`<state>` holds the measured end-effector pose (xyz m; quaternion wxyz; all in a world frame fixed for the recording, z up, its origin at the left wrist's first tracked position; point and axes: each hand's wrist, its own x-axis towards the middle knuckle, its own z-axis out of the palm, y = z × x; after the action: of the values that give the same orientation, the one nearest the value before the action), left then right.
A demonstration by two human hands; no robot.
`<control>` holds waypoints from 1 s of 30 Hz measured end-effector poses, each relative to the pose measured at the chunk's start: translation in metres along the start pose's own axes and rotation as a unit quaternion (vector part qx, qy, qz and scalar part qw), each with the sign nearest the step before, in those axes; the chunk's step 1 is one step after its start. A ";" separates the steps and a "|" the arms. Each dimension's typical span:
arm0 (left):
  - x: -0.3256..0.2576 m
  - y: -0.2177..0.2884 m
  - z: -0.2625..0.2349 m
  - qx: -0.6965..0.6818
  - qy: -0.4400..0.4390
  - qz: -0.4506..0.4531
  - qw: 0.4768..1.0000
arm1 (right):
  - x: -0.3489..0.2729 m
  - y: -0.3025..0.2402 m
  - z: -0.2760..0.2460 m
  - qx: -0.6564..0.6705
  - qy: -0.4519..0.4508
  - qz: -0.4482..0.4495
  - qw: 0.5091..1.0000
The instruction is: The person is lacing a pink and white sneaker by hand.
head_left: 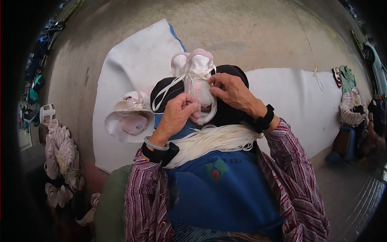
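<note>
Sneaker: a white and pink sneaker (199, 82) sits upright on the person's lap, toe pointing away, above the blue apron (219, 189)
Left hand: the left hand (177, 115) is closed in a fist on a white shoelace (171, 86) just left of the sneaker
Right hand: the right hand (234, 92) pinches the lace at the sneaker's right eyelets, fingers narrow
Lace bundle: a thick bundle of white laces (213, 141) lies across the lap, just below the sneaker
Beside: more pink and white shoe parts (131, 117) lie left of the sneaker on a white sheet (129, 64) on the concrete floor (250, 32)
</note>
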<state>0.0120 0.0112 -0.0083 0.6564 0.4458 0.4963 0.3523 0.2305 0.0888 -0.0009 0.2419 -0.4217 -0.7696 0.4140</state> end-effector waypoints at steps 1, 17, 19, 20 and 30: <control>0.003 -0.005 -0.004 -0.026 0.007 0.002 1.000 | -0.001 -0.002 0.000 0.014 0.006 0.025 1.000; -0.006 -0.002 -0.003 -0.174 0.048 -0.040 0.983 | 0.031 0.003 0.027 -0.158 0.037 -0.121 0.979; -0.015 0.008 -0.004 -0.184 0.046 -0.058 0.980 | 0.026 -0.021 0.022 -0.020 -0.003 -0.086 0.996; -0.019 0.012 -0.005 -0.186 0.050 -0.059 0.979 | 0.019 -0.039 0.015 0.112 -0.039 -0.045 0.992; -0.022 0.021 0.005 -0.171 0.151 0.076 0.971 | -0.004 -0.061 0.036 0.260 -0.004 0.048 0.964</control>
<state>0.0107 -0.0020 0.0194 0.6118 0.3046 0.4866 0.5442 0.1792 0.0509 0.0306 0.3201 -0.3785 -0.6154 0.6128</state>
